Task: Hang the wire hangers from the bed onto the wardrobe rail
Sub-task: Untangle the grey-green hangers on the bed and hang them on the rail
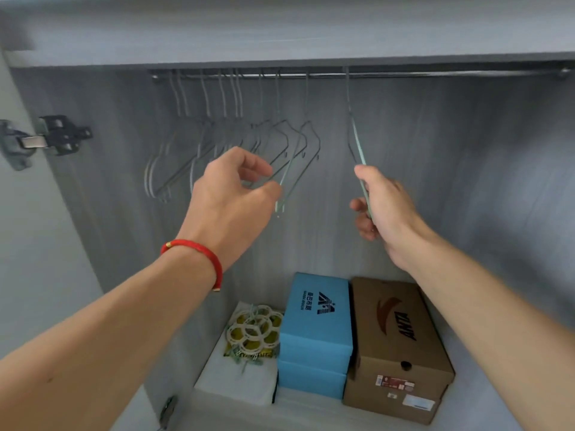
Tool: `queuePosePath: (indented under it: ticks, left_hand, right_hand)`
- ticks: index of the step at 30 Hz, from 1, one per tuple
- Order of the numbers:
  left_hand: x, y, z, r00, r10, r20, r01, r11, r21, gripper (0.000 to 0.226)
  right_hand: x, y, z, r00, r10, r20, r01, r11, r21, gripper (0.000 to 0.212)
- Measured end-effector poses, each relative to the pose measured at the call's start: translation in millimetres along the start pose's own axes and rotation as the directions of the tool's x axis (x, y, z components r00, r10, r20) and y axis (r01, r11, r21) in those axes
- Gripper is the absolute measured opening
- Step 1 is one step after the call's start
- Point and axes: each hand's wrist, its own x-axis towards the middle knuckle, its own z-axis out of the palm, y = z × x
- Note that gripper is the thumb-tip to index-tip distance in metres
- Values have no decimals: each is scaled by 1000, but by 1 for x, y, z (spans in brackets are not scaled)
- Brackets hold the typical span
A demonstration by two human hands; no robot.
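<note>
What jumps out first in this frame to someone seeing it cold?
Two hands reach up into an open wardrobe: the right hand grips a pale green wire hanger whose hook is on the rail, and the left hand, a red bracelet on its wrist, pinches the next hanger in the hung row. Below, on the wardrobe floor, a blue box stands beside a brown shoebox.
</note>
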Motion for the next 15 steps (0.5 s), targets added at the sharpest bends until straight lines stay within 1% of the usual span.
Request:
queuePosePath:
  ticks: [2,4,7,9,13,15]
  left_hand:
    - [4,-5,4,1000,-17,-18,17,1000,-21,17]
    - [4,-12,7,999,-32,-25,31,999,-35,17]
    - [2,-20,9,999,-41,-18,40,999,-36,19]
    - [-1,-23,7,999,-46,-10,46,999,-21,19]
    - [-10,-25,-4,998,-62,-9,61,998,-18,19]
    - [-18,-24,-10,998,-61,17,61,998,-4,19]
  right_hand:
    - [16,-4,8,1000,7,13,-7,1000,10,26]
    - [32,-10,16,999,27,20,-28,999,47,32]
    - [50,-23,25,996,79,45,-84,991,108,25]
    - [56,-26,29,991,118,63,-125,987,106,27]
    - [51,-14,37,980,171,100,-176,984,41,32]
    - [43,-7,38,971,203,128,-215,973,90,39]
